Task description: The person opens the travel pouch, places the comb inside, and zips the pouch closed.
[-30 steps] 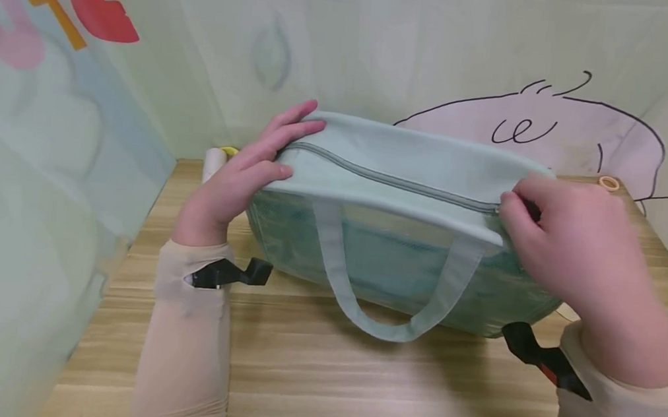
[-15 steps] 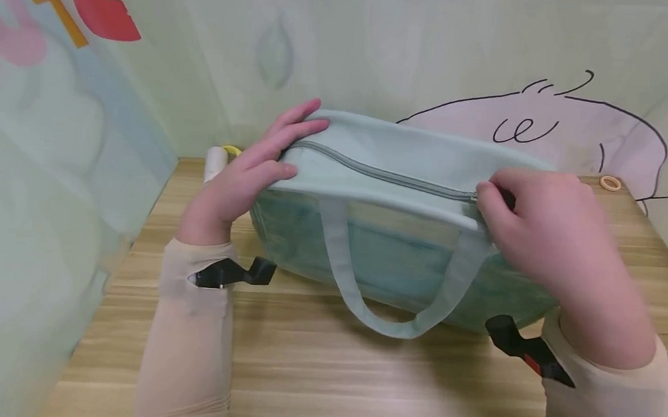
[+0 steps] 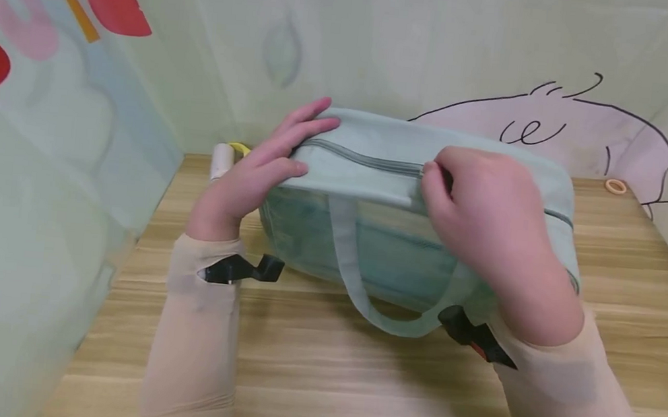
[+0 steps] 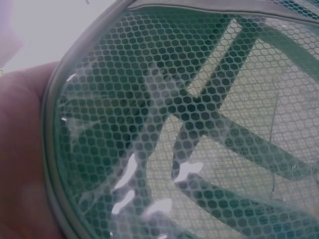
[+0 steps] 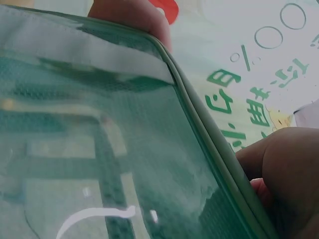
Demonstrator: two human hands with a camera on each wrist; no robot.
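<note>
A mint-green bag (image 3: 360, 250) with see-through mesh sides stands on the table, its strap handle (image 3: 357, 283) hanging down the near side. A grey zipper (image 3: 368, 160) runs along its top. My right hand (image 3: 483, 202) pinches the zipper pull near the middle of the top, hiding the pull and part of the zipper. Over the bag's left end lies my left hand (image 3: 260, 169), fingers spread and fairly straight. In the left wrist view, the left hand (image 4: 25, 154) touches the bag's rounded edge. The right wrist view shows the right hand (image 5: 289, 174) beside the bag's piped edge.
A wooden table (image 3: 307, 378) lies under the bag. Behind the left hand stands a white cylinder (image 3: 222, 160) with something yellow (image 3: 239, 148) next to it. A small orange ring (image 3: 615, 187) lies at the back right. Printed cloth (image 3: 372, 46) hangs behind.
My right hand has travelled left along the zipper, from the bag's right end to near the middle. The bag's right end now shows. The left hand keeps its place on the bag.
</note>
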